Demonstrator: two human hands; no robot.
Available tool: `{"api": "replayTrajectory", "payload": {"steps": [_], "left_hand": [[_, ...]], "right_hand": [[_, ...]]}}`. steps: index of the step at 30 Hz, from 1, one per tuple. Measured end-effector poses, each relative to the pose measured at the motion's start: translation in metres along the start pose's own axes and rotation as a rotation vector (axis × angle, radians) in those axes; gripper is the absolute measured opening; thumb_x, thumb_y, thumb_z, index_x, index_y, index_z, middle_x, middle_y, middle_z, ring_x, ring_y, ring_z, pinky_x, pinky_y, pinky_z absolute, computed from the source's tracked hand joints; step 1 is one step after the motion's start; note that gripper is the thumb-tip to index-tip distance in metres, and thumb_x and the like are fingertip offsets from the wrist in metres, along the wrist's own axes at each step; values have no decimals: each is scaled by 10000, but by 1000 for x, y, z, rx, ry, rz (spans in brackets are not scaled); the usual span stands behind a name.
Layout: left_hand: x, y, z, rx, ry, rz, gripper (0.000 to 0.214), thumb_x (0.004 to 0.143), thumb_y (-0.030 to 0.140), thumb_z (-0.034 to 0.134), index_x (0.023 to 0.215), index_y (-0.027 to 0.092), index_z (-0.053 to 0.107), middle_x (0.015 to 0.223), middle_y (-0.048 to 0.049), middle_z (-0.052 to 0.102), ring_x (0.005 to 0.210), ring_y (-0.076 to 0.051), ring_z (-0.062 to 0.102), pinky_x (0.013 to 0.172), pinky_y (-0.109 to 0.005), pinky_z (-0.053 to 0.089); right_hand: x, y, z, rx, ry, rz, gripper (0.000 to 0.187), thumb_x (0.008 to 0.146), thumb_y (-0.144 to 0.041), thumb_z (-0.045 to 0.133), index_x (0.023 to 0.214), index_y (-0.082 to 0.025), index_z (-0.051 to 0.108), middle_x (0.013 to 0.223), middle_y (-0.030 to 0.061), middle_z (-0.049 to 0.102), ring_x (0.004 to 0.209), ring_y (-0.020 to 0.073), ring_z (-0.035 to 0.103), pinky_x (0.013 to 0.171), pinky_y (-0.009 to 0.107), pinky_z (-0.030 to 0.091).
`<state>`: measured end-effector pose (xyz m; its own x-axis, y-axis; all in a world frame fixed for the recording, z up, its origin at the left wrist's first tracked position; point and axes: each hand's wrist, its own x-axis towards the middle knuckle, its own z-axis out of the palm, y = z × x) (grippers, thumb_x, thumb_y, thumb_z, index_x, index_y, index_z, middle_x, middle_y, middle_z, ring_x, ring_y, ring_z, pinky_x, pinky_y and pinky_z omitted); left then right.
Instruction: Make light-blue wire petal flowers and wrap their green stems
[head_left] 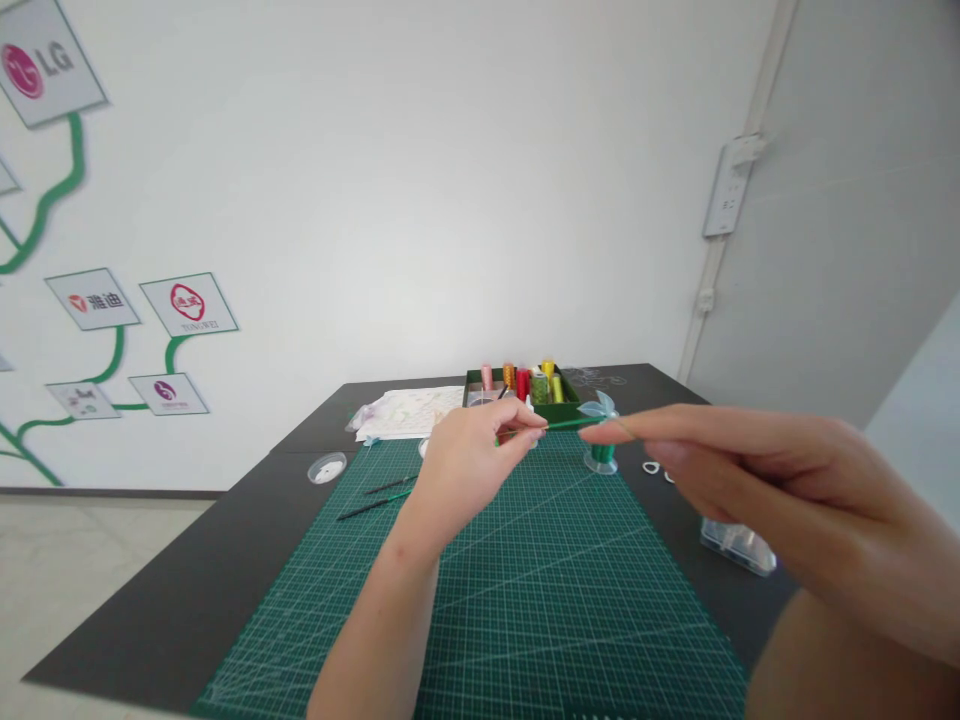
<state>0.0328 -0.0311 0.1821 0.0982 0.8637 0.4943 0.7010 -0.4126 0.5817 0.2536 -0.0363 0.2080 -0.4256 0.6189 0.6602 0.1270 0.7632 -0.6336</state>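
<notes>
My left hand (pixel 480 445) is closed in a pinch on a thin wire, over the far half of the green cutting mat (pixel 540 580). A green strand of thread (pixel 574 423) runs from its fingertips to those of my right hand (pixel 810 500). The right hand, large and close to the camera, pinches the strand between thumb and forefinger. Just behind the right fingertip stands a spool of green thread (pixel 603 453), with a pale blue petal-like piece (pixel 598 406) at its top. Exactly where the thread meets the wire is too small to tell.
A dark green box (pixel 559 410) of coloured thread spools stands at the back. Left of it lies a patterned white sheet (pixel 409 413). Dark slender tools (pixel 371 507) and a small dish (pixel 327 468) lie left, a clear plastic case (pixel 738 546) right, on the black table (pixel 225 560).
</notes>
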Motion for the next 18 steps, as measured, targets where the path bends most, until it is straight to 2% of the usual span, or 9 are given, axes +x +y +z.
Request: {"api": "replayTrajectory", "payload": {"steps": [3, 5, 8, 10, 13, 18], "left_hand": [[-5, 4, -1, 65, -100, 56, 106, 910, 265, 640, 884, 276, 743, 833, 69, 756, 714, -123, 645, 659, -270, 428], [-7, 6, -1, 103, -152, 100, 102, 900, 235, 648, 852, 270, 731, 810, 79, 746, 719, -115, 642, 664, -262, 420], [-10, 9, -2, 117, -189, 149, 113, 897, 207, 647, 827, 262, 716, 776, 82, 730, 717, -107, 640, 652, -247, 411], [-12, 10, -3, 96, -197, 175, 119, 898, 196, 645, 823, 259, 713, 767, 81, 724, 713, -101, 641, 650, -238, 413], [-15, 13, -5, 33, -200, 195, 113, 892, 192, 655, 828, 257, 722, 786, 71, 731, 734, -106, 654, 679, -232, 435], [-19, 15, -9, -39, -194, 129, 133, 890, 201, 639, 838, 264, 744, 800, 39, 750, 705, -135, 656, 663, -247, 467]], "right_hand": [[3, 6, -3, 20, 8, 3, 234, 927, -370, 589, 994, -361, 813, 849, 12, 773, 686, 175, 704, 493, 212, 523], [7, 11, -3, -6, 23, 16, 228, 924, -364, 597, 988, -330, 813, 761, 12, 738, 573, 134, 619, 445, 204, 454], [14, 20, -2, -38, 40, 40, 274, 934, -366, 568, 1029, -271, 807, 495, -36, 481, 426, 86, 356, 381, 208, 271], [19, 27, -2, -44, 67, 76, 310, 937, -363, 549, 1063, -230, 799, 469, -60, 323, 434, 88, 268, 399, 225, 210], [25, 38, -1, -9, 81, 134, 328, 936, -344, 542, 1105, -199, 783, 498, -63, 286, 462, 94, 268, 443, 243, 212], [31, 50, 2, 86, 98, 189, 342, 945, -335, 536, 1157, -186, 759, 518, -63, 264, 469, 97, 248, 463, 259, 182]]}}
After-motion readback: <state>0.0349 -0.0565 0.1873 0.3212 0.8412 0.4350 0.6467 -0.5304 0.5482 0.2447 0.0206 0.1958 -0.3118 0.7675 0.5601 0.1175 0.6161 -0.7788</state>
